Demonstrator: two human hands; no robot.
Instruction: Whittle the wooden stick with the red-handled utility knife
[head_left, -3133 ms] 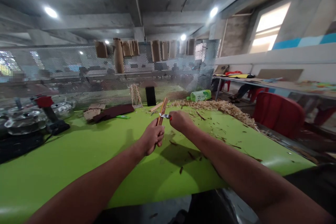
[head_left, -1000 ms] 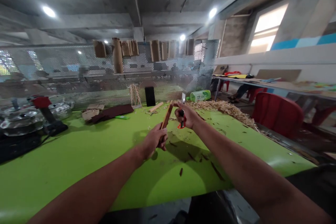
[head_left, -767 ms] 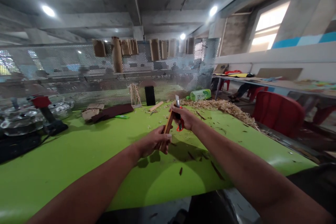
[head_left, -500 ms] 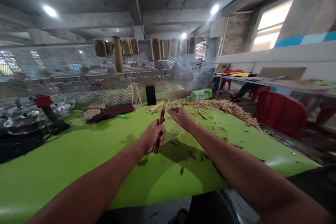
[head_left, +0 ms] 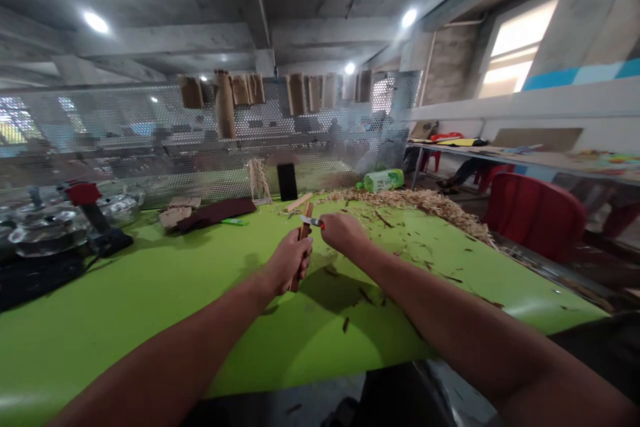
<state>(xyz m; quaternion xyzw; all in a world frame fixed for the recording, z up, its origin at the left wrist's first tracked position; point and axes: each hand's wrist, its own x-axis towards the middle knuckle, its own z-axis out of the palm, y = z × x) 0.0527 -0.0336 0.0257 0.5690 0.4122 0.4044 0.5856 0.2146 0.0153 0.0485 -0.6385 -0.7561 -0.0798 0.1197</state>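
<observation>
My left hand [head_left: 289,259] is wrapped round a reddish-brown strip of wood [head_left: 294,283], which stands tilted just above the green tabletop, its upper end past my thumb. In my closed right hand [head_left: 344,233] is a utility knife [head_left: 313,221] with a red part by the fist. Its pale blade points left and lies across the upper part of the wood. Most of the knife's handle is hidden by my fingers. Dark wood chips [head_left: 346,325] lie on the table below.
A heap of pale shavings [head_left: 440,203] runs along the right rear edge, with a green-labelled bottle [head_left: 384,180] behind. A black phone [head_left: 287,181] leans against the perforated metal screen [head_left: 190,170]. Dark sandpaper [head_left: 217,213] and glass pots [head_left: 47,230] are at left. A red chair [head_left: 535,217] stands right.
My right hand has turned, bringing the knife blade from beyond the wood onto its upper part. My left hand and the wood have shifted only slightly.
</observation>
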